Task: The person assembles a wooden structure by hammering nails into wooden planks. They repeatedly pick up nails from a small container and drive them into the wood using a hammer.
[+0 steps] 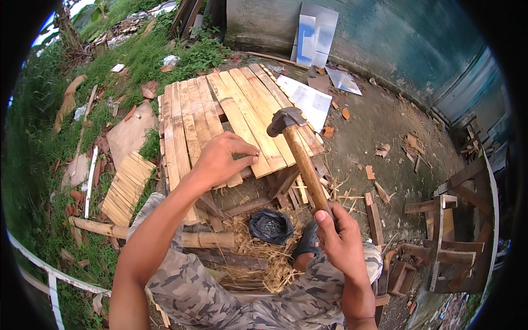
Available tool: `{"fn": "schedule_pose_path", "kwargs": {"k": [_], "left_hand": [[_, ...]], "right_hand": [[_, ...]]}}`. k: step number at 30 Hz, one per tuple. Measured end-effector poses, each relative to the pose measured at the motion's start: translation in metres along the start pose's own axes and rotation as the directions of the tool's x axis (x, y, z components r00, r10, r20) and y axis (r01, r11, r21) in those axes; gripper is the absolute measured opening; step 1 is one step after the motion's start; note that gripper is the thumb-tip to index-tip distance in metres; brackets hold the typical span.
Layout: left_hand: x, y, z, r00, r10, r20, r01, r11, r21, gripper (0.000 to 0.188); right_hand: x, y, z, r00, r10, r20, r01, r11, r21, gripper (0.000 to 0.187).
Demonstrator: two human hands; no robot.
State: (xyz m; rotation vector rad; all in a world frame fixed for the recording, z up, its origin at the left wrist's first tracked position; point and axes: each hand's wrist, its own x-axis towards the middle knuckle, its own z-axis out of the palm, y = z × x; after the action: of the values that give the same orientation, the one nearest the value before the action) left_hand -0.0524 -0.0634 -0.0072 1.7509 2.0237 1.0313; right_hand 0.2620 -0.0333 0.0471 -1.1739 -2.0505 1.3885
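Note:
My right hand grips the wooden handle of a hammer, raised at a slant with its dark metal head over the right part of a slatted top. That top is made of split bamboo slats laid side by side, with a gap between some of them. Above its near edge, my left hand has thumb and fingertips brought together. Anything pinched there is too small to make out. The hammer head appears apart from the slats and from my left hand.
A black plastic bag sits open among shavings between my legs, beside a bamboo pole. More joined slats lie at the left on grass. Wooden frames stand at the right; metal sheets lean on the wall.

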Motion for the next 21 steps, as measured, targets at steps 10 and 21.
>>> {"fn": "schedule_pose_path", "kwargs": {"k": [10, 21], "left_hand": [[0.012, -0.013, -0.036, 0.976, 0.011, 0.215, -0.080, 0.946, 0.313, 0.087], [0.016, -0.007, -0.025, 0.956, -0.134, 0.262, 0.023, 0.921, 0.389, 0.116]], "right_hand": [[0.012, 0.036, -0.007, 0.999, 0.024, -0.045, -0.028, 0.997, -0.078, 0.039], [0.006, 0.019, -0.016, 0.999, -0.024, -0.030, 0.021, 0.996, -0.088, 0.035]]}}
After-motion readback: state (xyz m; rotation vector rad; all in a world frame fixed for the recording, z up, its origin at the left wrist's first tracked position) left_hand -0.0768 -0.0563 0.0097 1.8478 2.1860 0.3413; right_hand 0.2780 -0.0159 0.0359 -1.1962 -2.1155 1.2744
